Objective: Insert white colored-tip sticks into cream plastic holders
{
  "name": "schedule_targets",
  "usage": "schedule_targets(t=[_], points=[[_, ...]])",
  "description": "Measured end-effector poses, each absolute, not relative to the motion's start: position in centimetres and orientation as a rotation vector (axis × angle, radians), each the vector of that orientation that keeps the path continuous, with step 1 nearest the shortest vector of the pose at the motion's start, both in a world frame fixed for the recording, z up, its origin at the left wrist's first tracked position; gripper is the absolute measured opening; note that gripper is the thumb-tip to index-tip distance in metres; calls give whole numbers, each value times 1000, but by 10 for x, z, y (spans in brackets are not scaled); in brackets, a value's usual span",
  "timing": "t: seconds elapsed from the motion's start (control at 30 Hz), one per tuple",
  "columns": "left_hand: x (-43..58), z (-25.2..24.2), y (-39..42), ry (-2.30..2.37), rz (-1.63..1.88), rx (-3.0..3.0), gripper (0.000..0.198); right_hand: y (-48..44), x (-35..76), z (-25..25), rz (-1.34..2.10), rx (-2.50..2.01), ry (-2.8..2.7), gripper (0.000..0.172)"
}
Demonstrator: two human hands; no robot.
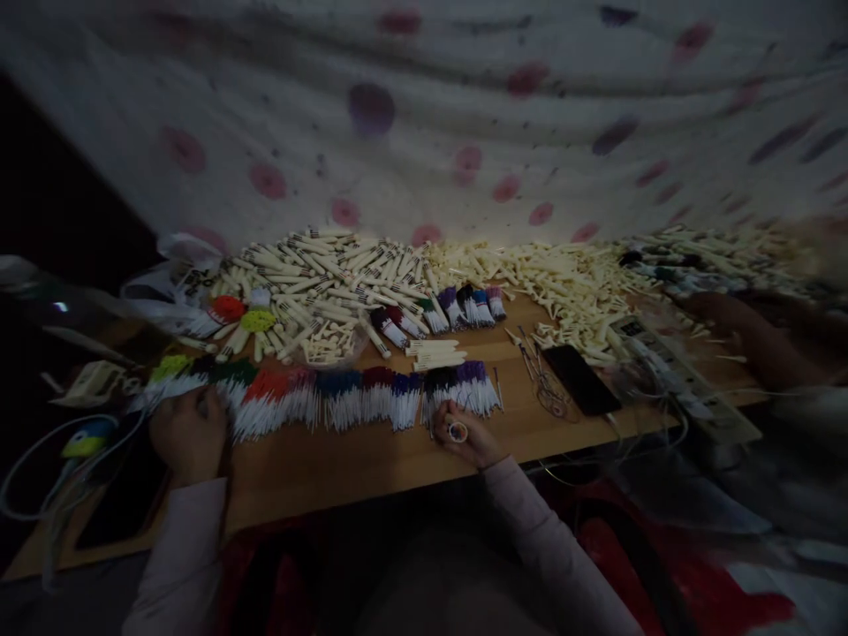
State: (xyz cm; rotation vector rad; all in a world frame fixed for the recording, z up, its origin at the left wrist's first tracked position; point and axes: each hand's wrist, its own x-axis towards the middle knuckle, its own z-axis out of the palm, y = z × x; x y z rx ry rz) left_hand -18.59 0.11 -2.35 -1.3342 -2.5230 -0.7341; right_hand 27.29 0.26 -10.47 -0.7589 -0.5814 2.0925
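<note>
A long row of pen refills [341, 405] lies along the table, white tubes with coloured ends sorted by colour. My left hand [189, 435] rests at the row's left end, over the yellow-green and dark green refills. Its fingers are curled, and whatever they pinch is hidden. Near the row's right end, my right hand [473, 443] is closed around a cream multicolour pen barrel [457, 431]. The barrel's round open end faces me and shows several coloured tips inside. Beyond the row lie a few cream barrels [437, 355] side by side.
Behind are heaps of cream barrels [331, 269] and smaller cream parts [563, 283], with bundled refills [457, 309] in front. A phone [581, 378], cables and a power strip [682, 380] lie right; a dark flat device [125, 495] lies left. Another person's arm [748, 331] reaches in at right.
</note>
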Motion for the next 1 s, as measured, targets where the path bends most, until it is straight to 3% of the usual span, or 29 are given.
schedule_targets(t=[0.1,0.37,0.6,1.0], points=[[-189,-15,-10,-2567,-730,-1244,18,3,272,-102,2128,-661,-603,35],[-204,-7,-28,-2692,-720,-1373,26,-2,273,-90,2170,-469,-558,24],[-188,-7,9,-2799,-561,-1523,29,-9,267,-63,2115,-698,-486,39],[-189,-8,24,-3028,-570,-1379,35,-9,264,-56,2086,-845,-454,42]])
